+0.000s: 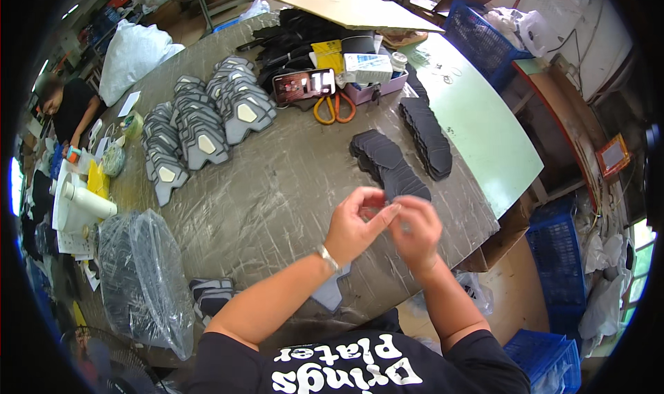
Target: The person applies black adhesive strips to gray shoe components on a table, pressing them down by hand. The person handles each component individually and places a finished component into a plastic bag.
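Note:
My left hand [354,226] and my right hand [419,236] meet over the table, fingertips together. The left is closed in a pinch. Slightly blurred, the right has its fingers curled toward the left thumb. Whatever lies between them is too small or hidden to make out. Just beyond my fingers is a fanned stack of black shaped pads [391,169], partly covered by my hands. A second black stack [427,138] lies to its right. Below my left wrist, a single grey piece [330,294] rests on the table, partly hidden by my forearm.
Rows of overlapping grey pads [200,127] with pale patches lie at the far left. Orange-handled scissors [334,109], a phone [304,85] and a purple box [377,89] sit at the back. A clear plastic bag [145,280] and white bottle [90,200] stand left; a person sits beyond.

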The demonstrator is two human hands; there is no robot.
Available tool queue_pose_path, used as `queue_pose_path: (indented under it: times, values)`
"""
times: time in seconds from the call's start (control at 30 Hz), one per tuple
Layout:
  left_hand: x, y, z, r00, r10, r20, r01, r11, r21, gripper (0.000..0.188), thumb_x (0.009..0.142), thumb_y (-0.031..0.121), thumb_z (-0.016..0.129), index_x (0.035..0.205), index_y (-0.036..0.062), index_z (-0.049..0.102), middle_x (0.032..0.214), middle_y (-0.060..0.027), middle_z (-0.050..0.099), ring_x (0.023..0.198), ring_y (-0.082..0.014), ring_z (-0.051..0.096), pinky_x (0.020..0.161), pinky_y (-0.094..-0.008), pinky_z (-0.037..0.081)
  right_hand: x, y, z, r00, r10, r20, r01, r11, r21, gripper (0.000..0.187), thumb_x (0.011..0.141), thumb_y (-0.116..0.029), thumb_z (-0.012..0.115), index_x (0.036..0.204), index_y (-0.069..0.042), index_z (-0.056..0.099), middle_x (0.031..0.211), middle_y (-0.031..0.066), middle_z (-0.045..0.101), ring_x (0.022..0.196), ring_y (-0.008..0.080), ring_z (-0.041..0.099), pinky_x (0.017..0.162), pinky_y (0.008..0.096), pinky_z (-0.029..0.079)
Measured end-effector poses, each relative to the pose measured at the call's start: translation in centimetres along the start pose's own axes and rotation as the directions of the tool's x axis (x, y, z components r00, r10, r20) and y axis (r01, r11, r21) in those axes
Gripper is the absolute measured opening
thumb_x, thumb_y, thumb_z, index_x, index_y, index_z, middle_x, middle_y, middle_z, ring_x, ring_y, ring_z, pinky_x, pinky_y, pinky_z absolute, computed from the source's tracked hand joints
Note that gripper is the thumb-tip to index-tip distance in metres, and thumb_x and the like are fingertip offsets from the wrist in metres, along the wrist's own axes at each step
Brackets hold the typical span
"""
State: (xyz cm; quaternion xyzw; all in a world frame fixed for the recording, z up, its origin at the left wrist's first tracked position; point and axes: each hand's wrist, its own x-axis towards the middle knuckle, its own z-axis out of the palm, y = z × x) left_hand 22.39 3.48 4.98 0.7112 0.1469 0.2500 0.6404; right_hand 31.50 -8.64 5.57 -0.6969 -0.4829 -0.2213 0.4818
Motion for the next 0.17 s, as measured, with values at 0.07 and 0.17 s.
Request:
queue_pose_path:
  times: [0.07, 0.17]
  values:
    - [-2.9, 0.3, -1.1, 0.941, -0.336, -0.033, 0.322, 0.924, -0.205, 0.031, 0.089, 0.016, 0.075, 0.114, 0.0019, 0.064, 0.099, -0.0082, 0.069, 0.086, -0.009, 0.064, 0.076, -0.0251, 0.054, -1.6, -2.7, 0.2, 0.99, -0.012, 0.143, 0.004, 0.999, 0.052, 0.014, 0.074, 0.0, 0.075, 0.087, -0.004, 0.07, 0.095, 0.0103, 0.069, 0.079, 0.0267, 0.067, 0.071, 0.034, 0.054]
    - [-7.2, -1.4, -4.2, 0.851, -0.519, -0.08, 0.486, 0.837, -0.252, 0.032, 0.088, 0.019, 0.075, 0.115, 0.0036, 0.066, 0.099, -0.0099, 0.07, 0.089, -0.0134, 0.066, 0.079, -0.027, 0.055, -2.8, -4.6, 0.2, 0.876, 0.107, 0.47, -0.267, 0.919, 0.29, 0.019, 0.079, -0.006, 0.077, 0.097, -0.006, 0.073, 0.103, 0.0118, 0.069, 0.088, 0.0276, 0.07, 0.078, 0.0304, 0.055]
